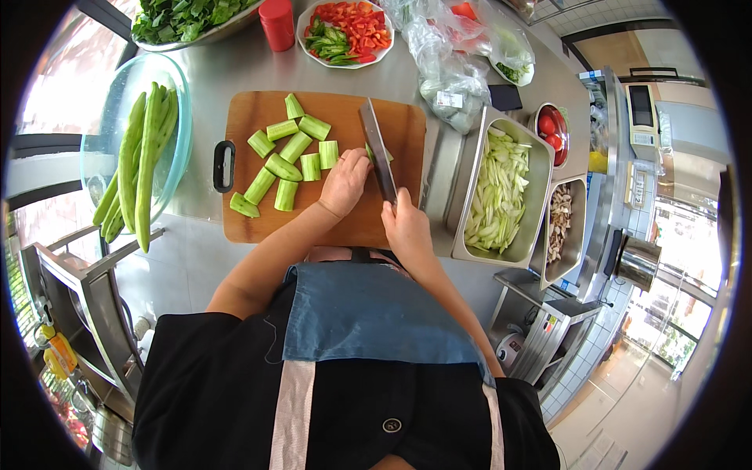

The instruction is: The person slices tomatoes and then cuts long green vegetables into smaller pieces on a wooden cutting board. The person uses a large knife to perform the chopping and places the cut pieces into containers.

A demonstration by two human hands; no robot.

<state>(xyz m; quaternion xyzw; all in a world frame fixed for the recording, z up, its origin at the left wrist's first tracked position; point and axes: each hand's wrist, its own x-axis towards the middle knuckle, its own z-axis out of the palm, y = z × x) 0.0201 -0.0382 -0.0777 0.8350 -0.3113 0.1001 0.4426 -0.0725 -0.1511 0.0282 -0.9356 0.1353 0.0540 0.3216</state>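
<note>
On a wooden cutting board [323, 229] lie several short chunks of peeled green gourd [295, 147], mostly left of centre. My right hand [408, 226] grips the handle of a cleaver [377, 147], its blade pointing away from me and standing on edge over the board. Just left of the blade, my left hand [348, 179] has its fingertips together against a piece of gourd that is mostly hidden. A bit of green gourd [389, 155] shows on the blade's right side. Whole long gourds [147, 158] lie in a clear bluish plastic basin on the left.
Right of the board stand steel pans of sliced pale green vegetable [498, 194] and cut mushrooms [559, 223], plus a bowl of tomatoes [547, 124]. Behind are a plate of chopped peppers [352, 35], a red container [277, 24], leafy greens [182, 17] and plastic bags [449, 70].
</note>
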